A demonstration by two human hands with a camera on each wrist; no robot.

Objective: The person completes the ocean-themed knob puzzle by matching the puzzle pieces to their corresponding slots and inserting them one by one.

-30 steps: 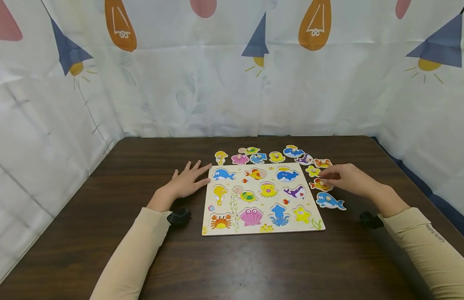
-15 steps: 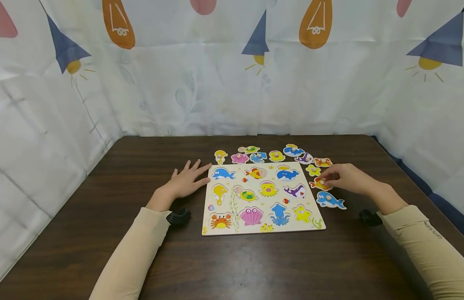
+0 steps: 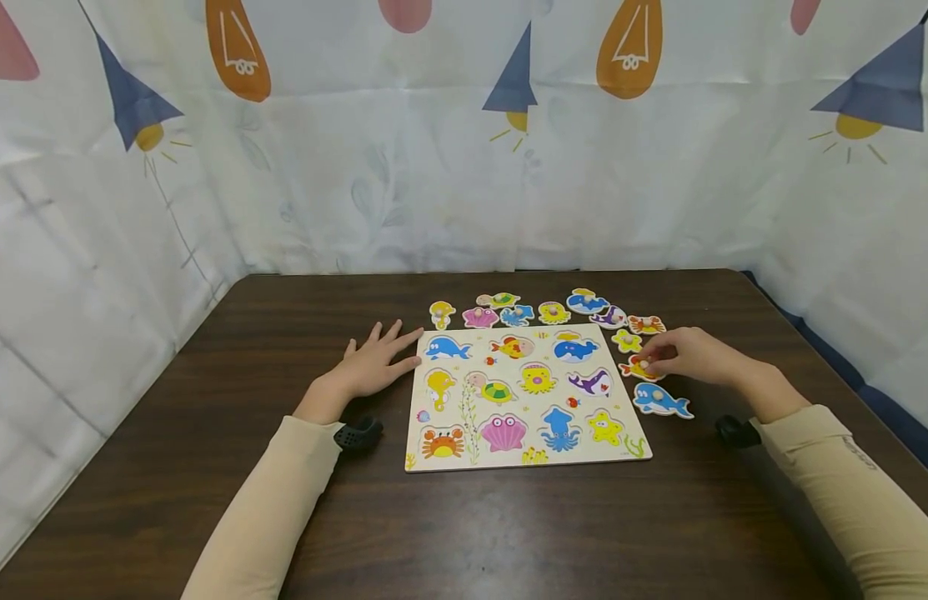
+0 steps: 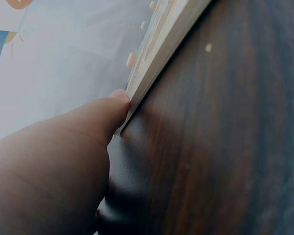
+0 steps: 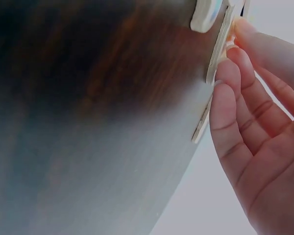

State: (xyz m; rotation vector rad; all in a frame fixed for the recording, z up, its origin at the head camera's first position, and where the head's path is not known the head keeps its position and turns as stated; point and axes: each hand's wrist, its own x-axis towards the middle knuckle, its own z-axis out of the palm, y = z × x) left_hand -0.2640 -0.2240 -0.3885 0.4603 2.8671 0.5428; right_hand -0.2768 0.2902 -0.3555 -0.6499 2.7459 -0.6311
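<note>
Right hand pinching the fish piece, left hand (spread, holding nothing) touching the edge of the puzzle board

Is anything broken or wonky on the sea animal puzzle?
Nothing looks broken, but the puzzle board looks slightly crooked: its near edge slants a little against the far edge of the table. The animal pieces lie scattered past its far and right sides.
</note>
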